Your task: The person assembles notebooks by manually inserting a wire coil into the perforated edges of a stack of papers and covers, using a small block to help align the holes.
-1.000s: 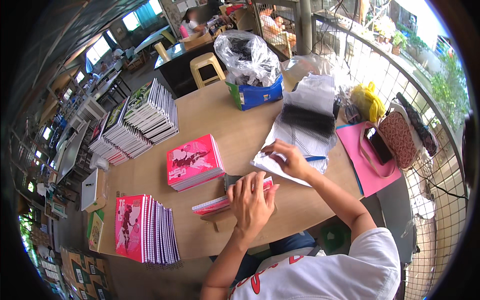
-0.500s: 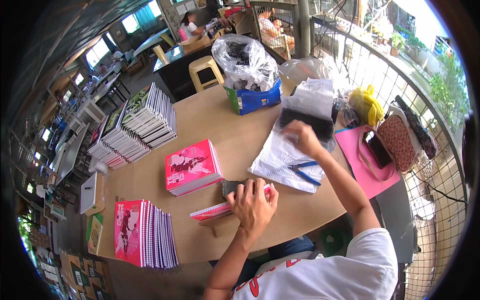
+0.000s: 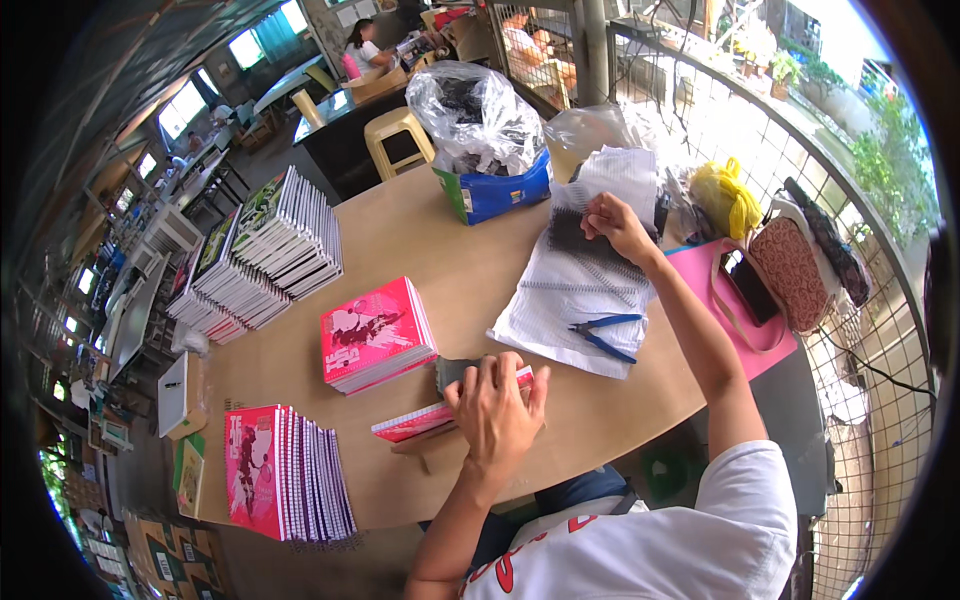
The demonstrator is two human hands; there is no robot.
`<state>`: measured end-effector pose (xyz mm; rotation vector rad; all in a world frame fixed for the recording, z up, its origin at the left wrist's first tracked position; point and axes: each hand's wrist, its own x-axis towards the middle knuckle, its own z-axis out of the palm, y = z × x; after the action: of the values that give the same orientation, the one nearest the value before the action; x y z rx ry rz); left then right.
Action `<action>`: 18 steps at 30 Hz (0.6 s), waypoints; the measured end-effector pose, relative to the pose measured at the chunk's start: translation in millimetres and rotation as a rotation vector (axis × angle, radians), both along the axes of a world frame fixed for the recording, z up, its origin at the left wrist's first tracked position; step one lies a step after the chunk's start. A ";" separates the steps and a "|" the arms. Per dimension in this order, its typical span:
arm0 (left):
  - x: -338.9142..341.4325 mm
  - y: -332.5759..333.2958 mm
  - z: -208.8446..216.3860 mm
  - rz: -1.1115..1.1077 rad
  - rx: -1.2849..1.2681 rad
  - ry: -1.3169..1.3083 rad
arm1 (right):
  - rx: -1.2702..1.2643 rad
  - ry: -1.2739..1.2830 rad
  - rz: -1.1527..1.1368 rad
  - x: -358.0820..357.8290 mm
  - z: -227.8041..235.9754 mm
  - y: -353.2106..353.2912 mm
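Observation:
My left hand [image 3: 495, 415] is curled over a pink-covered notebook [image 3: 412, 424], gripping its top edge. The notebook lies on a small wooden support [image 3: 426, 450], and a dark grey piece [image 3: 455, 374] sits just behind my fingers. Farther right, my right hand [image 3: 618, 228] is closed in a pinch above a pile of black spiral binding coils [image 3: 572, 235] on white paper [image 3: 540, 325]. What is between its fingers is too small to make out. A loose coil [image 3: 610, 283] stretches across the paper below that hand. Blue-handled pliers [image 3: 608, 336] lie on the paper nearer me.
Pink notebooks [image 3: 378, 335] are stacked left of centre, with a fanned row of coil-bound ones [image 3: 300, 475] at front left. Tall notebook stacks [image 3: 285, 235] stand farther back. A blue bag [image 3: 495, 190] with clear plastic is at the back; a patterned pouch [image 3: 788, 275] and phone lie right.
My right hand has risen away from the paper, and its fingers have drawn together. A loose coil now shows below it. My left hand stays on the notebook; the view has shifted slightly.

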<state>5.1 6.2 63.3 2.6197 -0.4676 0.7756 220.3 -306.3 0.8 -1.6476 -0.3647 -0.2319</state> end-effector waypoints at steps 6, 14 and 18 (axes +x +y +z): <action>-5.7 25.2 19.2 -0.228 -0.318 0.272 | -0.593 -0.488 0.175 -76.3 59.2 41.9; -7.2 28.8 8.5 -0.154 -0.136 0.102 | -0.429 -0.088 0.301 -177.3 84.7 106.6; -12.7 29.9 7.3 -0.176 -0.116 0.070 | -0.368 -0.209 0.321 -176.7 70.8 109.6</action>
<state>-7.7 36.0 70.6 2.4510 -0.6049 0.6331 43.6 -196.8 71.7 -1.8984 -0.8642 -0.0970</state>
